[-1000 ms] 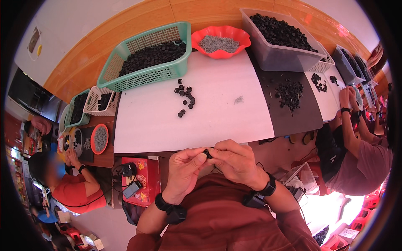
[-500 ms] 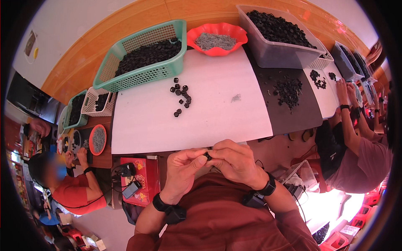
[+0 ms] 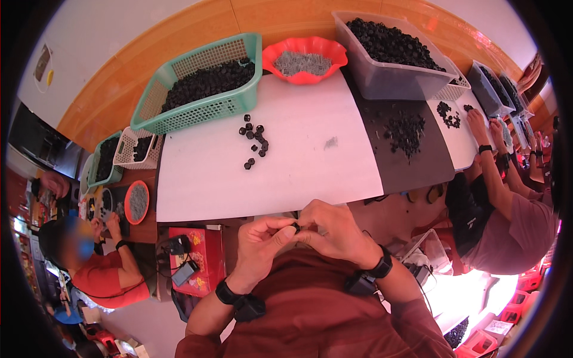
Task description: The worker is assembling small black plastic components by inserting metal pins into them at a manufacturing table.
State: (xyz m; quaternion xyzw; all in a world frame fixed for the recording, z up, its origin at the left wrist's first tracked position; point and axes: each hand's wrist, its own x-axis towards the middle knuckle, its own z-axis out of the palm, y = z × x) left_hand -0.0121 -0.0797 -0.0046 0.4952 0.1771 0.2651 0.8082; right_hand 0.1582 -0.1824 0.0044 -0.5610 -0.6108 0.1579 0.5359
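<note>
Just off the table's near edge, my two hands meet fingertip to fingertip around a small black plastic part [image 3: 296,228]. My left hand [image 3: 262,243] pinches it between thumb and forefinger. My right hand [image 3: 333,234] closes on it from the other side; its fingers cover most of the part, so its exact shape is hidden. On the white table sheet [image 3: 227,191] beyond lies a loose group of small black knobbed parts [image 3: 263,145]. A faint grey patch of thin pieces [image 3: 331,142] rests to their right.
Along the back stand a green basket [image 3: 259,71] of black parts, a red scalloped bowl [image 3: 271,64] of thin grey pins and a clear bin [image 3: 394,87] of black parts. A dark mat [image 3: 391,168] bears another pile. Co-workers sit left and right; a red box [image 3: 210,253] is below.
My right fingers have shifted slightly around the small part, while my left hand keeps its pinch. The view has tilted a little. The co-worker's hands at right have moved over their table.
</note>
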